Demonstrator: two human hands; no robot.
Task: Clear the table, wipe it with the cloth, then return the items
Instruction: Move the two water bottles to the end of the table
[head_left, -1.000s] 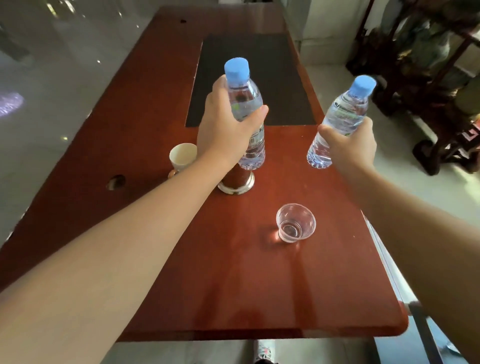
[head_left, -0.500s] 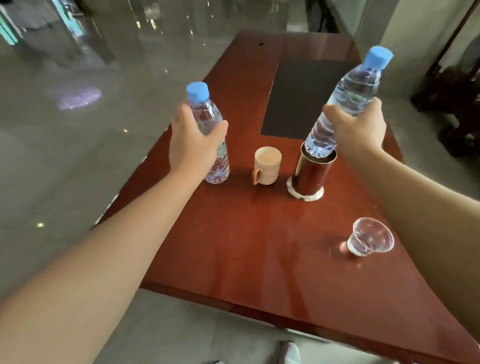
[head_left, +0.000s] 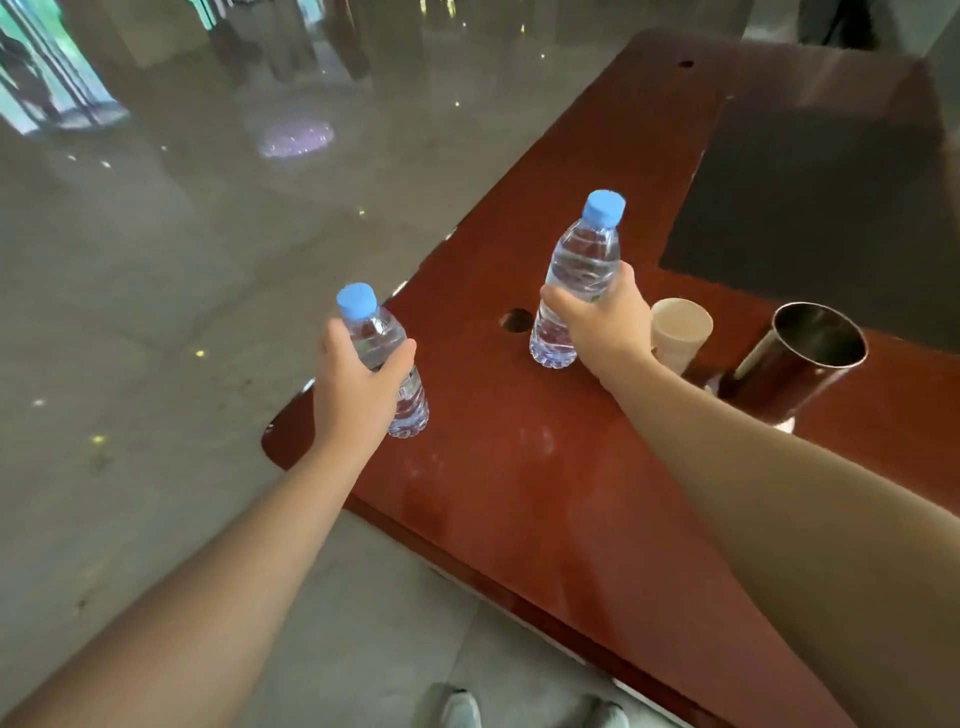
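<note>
Clearing is underway: the left hand (head_left: 358, 395) grips one bottle (head_left: 387, 364), the right hand (head_left: 605, 325) another bottle (head_left: 576, 280), both above the table (head_left: 519, 467). Next, I'd guess, somewhere off it to set them.

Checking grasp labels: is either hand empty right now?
No: the left hand is wrapped around one water bottle and the right hand around the other bottle.

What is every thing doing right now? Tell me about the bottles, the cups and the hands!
Left hand: closed around a bottle.
Left bottle: capped, held upright.
Right hand: closed around a bottle.
Right bottle: capped, held, tilted slightly.
Beige cup: standing upright on the table.
Metal cup: standing upright, open top.
</note>
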